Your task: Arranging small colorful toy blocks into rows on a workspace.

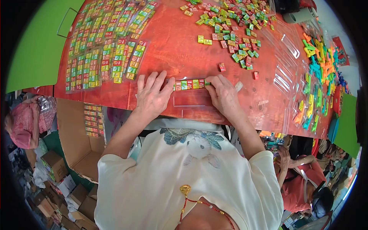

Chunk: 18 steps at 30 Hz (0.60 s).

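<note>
A straight row of small red, green and yellow boxes (189,84) lies on the red table between my hands. My left hand (153,94) rests at its left end with fingers stretched out and apart, the thumb against the end box. At the other end, the fingers of my right hand (223,94) are closed on the last green box. A clear plastic tray (188,105) lies just in front of the row, near the table edge. Two loose red boxes (222,67) sit beyond my right hand.
Filled clear strips of boxes (92,57) cover the table's left. Loose boxes (237,38) are heaped at the far middle. Clear plastic strips (283,73) and colourful toy pieces (316,73) lie right. A cardboard box (82,149) stands below left; other people work at both sides.
</note>
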Available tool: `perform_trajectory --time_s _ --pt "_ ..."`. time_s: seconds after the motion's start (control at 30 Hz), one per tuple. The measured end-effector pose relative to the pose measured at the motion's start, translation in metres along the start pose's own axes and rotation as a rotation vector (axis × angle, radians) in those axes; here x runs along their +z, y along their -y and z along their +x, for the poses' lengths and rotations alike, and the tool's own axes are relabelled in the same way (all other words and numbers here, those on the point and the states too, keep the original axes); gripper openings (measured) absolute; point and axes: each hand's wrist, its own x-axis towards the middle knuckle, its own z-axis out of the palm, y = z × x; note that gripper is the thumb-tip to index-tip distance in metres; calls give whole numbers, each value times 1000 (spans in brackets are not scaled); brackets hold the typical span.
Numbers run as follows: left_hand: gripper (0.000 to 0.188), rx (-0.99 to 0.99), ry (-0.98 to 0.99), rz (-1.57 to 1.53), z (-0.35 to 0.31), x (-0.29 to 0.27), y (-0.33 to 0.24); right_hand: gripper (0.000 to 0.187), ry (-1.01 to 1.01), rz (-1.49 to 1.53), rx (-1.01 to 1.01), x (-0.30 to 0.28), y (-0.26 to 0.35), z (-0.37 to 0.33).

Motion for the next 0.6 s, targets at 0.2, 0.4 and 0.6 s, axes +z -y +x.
perform_trajectory --time_s 0.2,0.4,0.6 --pt "40 -56 -3 -12 3 1 0 15 -19 0 -8 7 -2 5" --pt "37 -66 -36 24 13 11 11 13 60 93 172 5 3 27" --pt "38 -76 -47 15 20 9 16 13 30 149 279 12 -2 46"
